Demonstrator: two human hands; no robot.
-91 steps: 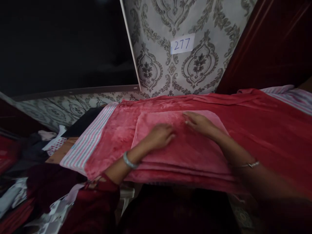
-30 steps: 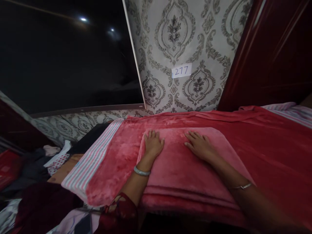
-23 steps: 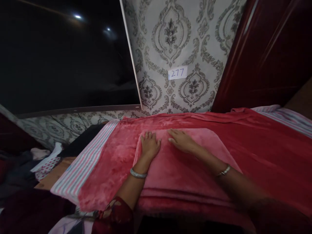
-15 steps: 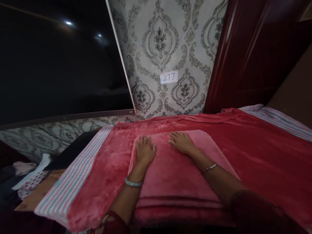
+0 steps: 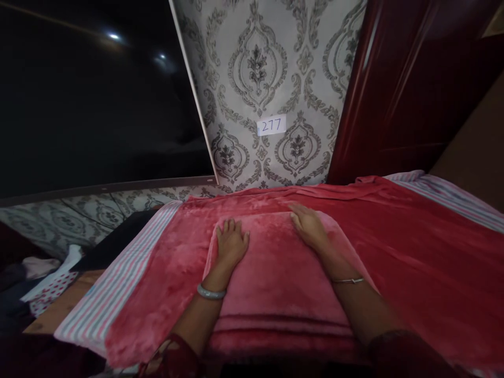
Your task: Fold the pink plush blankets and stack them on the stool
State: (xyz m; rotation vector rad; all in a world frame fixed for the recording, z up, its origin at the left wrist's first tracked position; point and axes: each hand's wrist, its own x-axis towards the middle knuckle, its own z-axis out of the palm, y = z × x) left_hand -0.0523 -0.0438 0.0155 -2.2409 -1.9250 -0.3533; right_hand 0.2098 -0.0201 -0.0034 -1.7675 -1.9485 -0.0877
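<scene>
A pink plush blanket (image 5: 283, 273) lies folded into a thick, layered rectangle in front of me. My left hand (image 5: 231, 242) rests flat on its upper left corner, fingers spread, with a pale bangle on the wrist. Near the blanket's far edge is my right hand (image 5: 310, 224), fingers stretched out and slightly blurred, a thin silver bracelet on that wrist. Whether the right palm presses on the fabric or hovers just over it, I cannot tell. Beneath the folded blanket a red plush cover (image 5: 417, 262) spreads out on both sides.
A striped cloth (image 5: 122, 268) runs along the left side of the red cover. Behind stand a large dark television (image 5: 98, 105) and a patterned wall with a paper label (image 5: 271, 125) reading 277. Dark red wooden panelling (image 5: 397, 84) rises at the right. Clothes (image 5: 53, 289) lie at far left.
My right hand has slid to the right and a little farther away across the folded blanket. My left hand stays at nearly the same spot on it.
</scene>
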